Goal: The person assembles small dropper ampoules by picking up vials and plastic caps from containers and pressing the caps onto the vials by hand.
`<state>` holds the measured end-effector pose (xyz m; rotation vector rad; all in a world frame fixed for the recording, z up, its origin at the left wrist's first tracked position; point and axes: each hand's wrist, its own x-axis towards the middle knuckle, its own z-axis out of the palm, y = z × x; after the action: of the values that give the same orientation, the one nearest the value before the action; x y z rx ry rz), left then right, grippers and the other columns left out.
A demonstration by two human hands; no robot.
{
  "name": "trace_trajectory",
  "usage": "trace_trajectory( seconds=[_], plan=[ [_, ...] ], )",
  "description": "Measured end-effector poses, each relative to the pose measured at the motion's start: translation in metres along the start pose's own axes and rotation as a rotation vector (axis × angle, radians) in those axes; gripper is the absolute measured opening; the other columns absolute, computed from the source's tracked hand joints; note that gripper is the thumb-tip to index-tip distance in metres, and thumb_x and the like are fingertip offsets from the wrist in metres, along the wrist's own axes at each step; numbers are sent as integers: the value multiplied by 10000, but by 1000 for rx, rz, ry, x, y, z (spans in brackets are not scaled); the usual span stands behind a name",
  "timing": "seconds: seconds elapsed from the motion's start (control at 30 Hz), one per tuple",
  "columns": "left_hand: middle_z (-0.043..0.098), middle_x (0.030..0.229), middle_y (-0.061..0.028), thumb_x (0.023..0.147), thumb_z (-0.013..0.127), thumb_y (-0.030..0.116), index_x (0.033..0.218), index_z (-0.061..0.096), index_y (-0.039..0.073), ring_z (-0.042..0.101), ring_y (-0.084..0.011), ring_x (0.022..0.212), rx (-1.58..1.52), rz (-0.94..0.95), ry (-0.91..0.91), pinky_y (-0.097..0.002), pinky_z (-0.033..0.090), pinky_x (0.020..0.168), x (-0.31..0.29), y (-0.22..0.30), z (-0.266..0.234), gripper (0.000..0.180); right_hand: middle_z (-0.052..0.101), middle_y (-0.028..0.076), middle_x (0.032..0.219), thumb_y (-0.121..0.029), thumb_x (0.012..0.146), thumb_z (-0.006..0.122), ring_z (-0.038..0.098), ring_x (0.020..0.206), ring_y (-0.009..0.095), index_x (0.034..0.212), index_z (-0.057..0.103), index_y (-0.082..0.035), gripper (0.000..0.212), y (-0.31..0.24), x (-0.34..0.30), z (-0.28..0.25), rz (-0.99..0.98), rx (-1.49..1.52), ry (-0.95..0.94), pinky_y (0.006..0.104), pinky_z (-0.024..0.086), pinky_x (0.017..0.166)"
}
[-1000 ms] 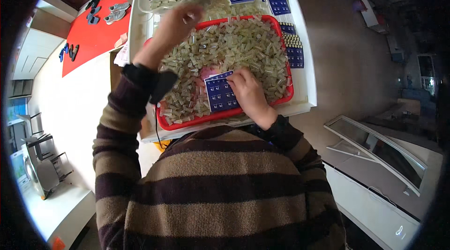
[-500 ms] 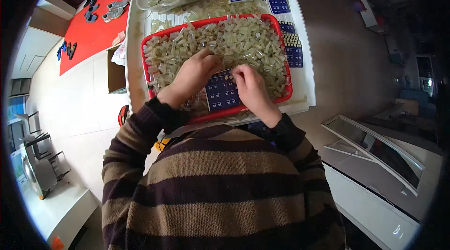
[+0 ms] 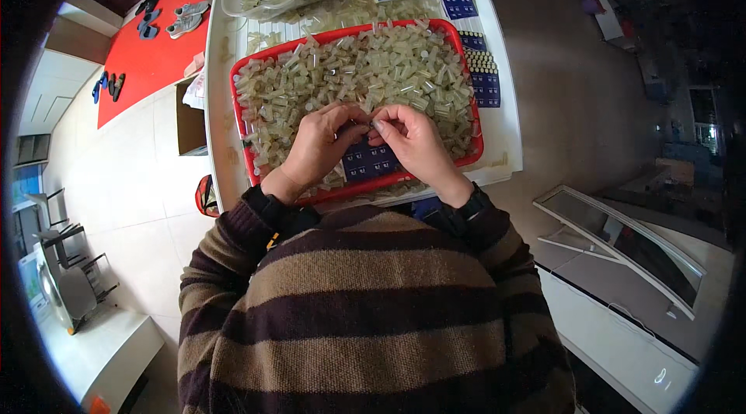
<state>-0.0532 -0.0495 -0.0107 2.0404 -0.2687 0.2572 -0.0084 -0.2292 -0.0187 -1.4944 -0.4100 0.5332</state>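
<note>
In the head view, the left hand [image 3: 320,144] and the right hand [image 3: 420,144] meet at the middle of the frame, above a flat, dark-blue rectangular card with small white marks [image 3: 367,164]. In each grip the thumb and forefinger are drawn close together; whether they pinch anything cannot be told, as the fingers hide the spot. The card lies inside a red plastic tray with rounded corners [image 3: 475,151], near its lower edge, its upper part covered by the fingers. Small, clear, pale-yellowish tubes [image 3: 404,72] heap up to the tray's rim, leaving little depth around the knuckles; the wrists cross the lower rim. To the right, a strip of white tabletop [image 3: 503,134] separates tray from edge, with grey floor [image 3: 567,103] spreading beyond. Along that side stand dark-blue cards with rows of pale tube ends [image 3: 486,89], touching or nearly touching the rim. A clear plastic bowl [image 3: 231,4] sits upper left.
</note>
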Motion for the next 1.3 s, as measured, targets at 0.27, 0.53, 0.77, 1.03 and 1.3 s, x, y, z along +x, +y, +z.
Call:
trace_trajectory(
  seconds=[0.27, 0.53, 0.77, 1.03, 1.3],
  plan=[
    [648, 946, -110, 793, 673, 36, 949, 623, 13, 644, -196, 838, 45, -8, -86, -309, 520, 690, 6, -7, -9, 165, 597, 87, 907, -31, 887, 585, 616, 754, 161, 1014, 551, -3, 135, 12, 2, -4, -142, -156, 73, 293, 524, 685],
    [652, 904, -82, 854, 647, 116, 997, 625, 32, 624, -159, 724, 457, -38, -11, -279, 507, 623, 109, -11, -86, 167, 547, 136, 951, -35, 814, 639, 605, 786, 310, 973, 573, -21, 173, 23, 0, 8, -428, -911, 33, 380, 501, 666],
    [664, 877, -103, 834, 617, 131, 1001, 635, 61, 644, -228, 734, 523, 84, -16, -332, 514, 632, 100, -17, -76, 181, 543, 129, 937, -58, 809, 643, 592, 804, 324, 927, 579, -19, 140, 22, 3, 11, -386, -955, 54, 394, 498, 681],
    [586, 853, -110, 779, 555, 91, 832, 611, 81, 624, -287, 771, 813, 82, -340, -390, 520, 651, 22, -17, -22, 78, 542, 133, 910, -48, 805, 637, 587, 792, 333, 904, 563, -14, 128, 27, -1, 15, -479, -978, 64, 403, 492, 682],
    [576, 914, -111, 791, 587, 98, 833, 606, 70, 611, -291, 842, 534, 66, -229, -383, 520, 682, 12, -19, -23, 53, 542, 135, 907, -33, 806, 619, 584, 802, 347, 913, 542, -10, 134, 24, 2, 13, -426, -984, 90, 415, 484, 690]
  ],
)
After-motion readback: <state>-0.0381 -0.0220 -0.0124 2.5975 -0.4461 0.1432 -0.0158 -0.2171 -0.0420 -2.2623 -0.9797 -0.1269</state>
